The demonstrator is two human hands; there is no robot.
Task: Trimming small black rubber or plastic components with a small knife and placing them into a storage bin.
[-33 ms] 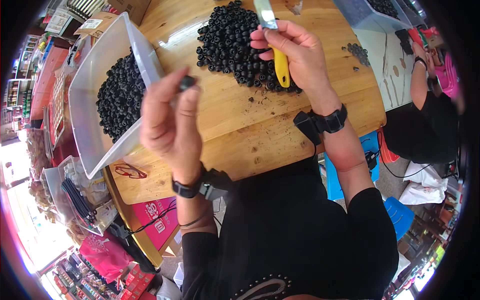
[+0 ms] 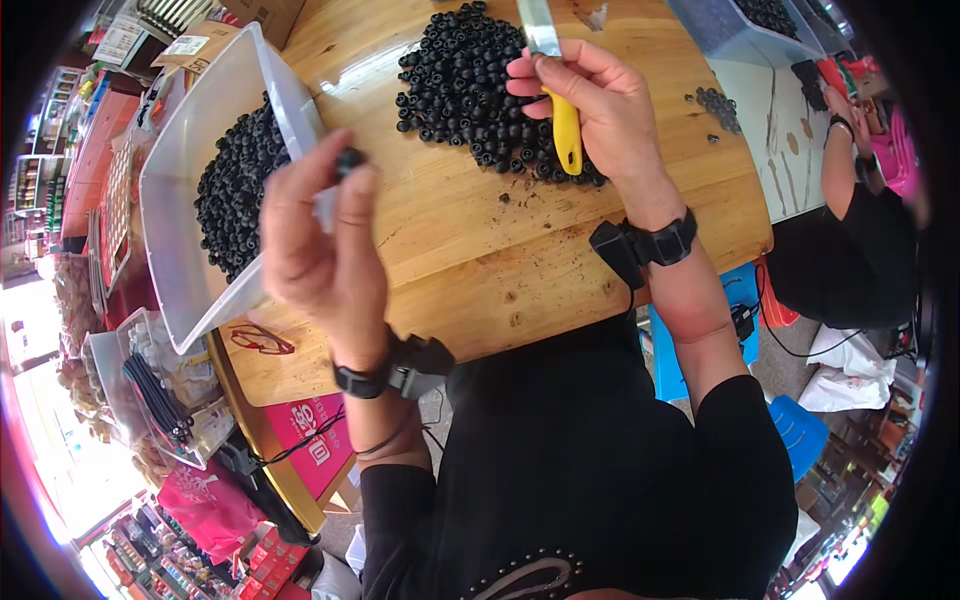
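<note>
The left hand (image 2: 320, 235) pinches a small black piece (image 2: 349, 160) above the table (image 2: 470, 250). The right hand (image 2: 590, 105) is closed around a yellow-handled knife (image 2: 560, 110) over a black pile (image 2: 465, 85).

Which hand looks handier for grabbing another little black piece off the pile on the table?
Probably the right hand: it hovers right over the pile of black pieces, though it holds a yellow-handled knife. The left hand is raised away, pinching one black piece.

Left hand (image 2: 320, 235) is pinching with raised fingertips, right hand (image 2: 595, 105) is gripping closed, both wrists wearing black bands.
</note>
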